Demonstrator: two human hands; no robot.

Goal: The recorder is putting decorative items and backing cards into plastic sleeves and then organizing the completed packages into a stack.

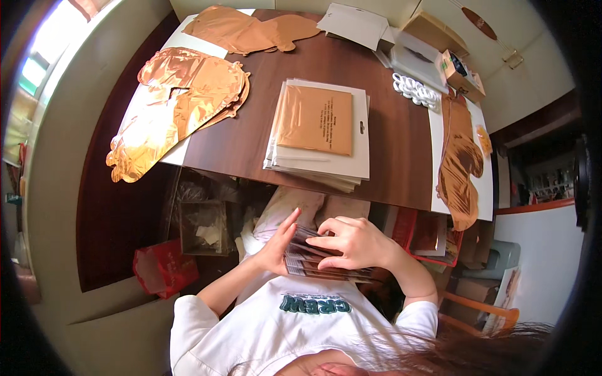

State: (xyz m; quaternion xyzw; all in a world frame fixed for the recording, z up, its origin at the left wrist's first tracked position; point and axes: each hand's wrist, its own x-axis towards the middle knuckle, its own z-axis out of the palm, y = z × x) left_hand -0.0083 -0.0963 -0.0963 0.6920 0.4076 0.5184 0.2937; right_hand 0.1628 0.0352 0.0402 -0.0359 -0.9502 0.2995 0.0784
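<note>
both hands, left hand (276, 247) and right hand (352, 243), curl fingers around a stack of clear sleeves (313, 260).

both hands (316, 247) gripping card stack (320, 262)

Foil, film and wood

Glossy crinkled copper foil balloons (182, 100) are gleaming on the dark, smooth wooden surface (251, 138); clear plastic sleeves (320, 128) over white card are shining softly, and the stack of packets (316, 260) held in the fingers (329, 241) is looking slick and glossy

Copper foil balloons (182, 103) on brown table (251, 138); packaged sheet stack (320, 128) centre; red bag (164, 268) below.
</note>
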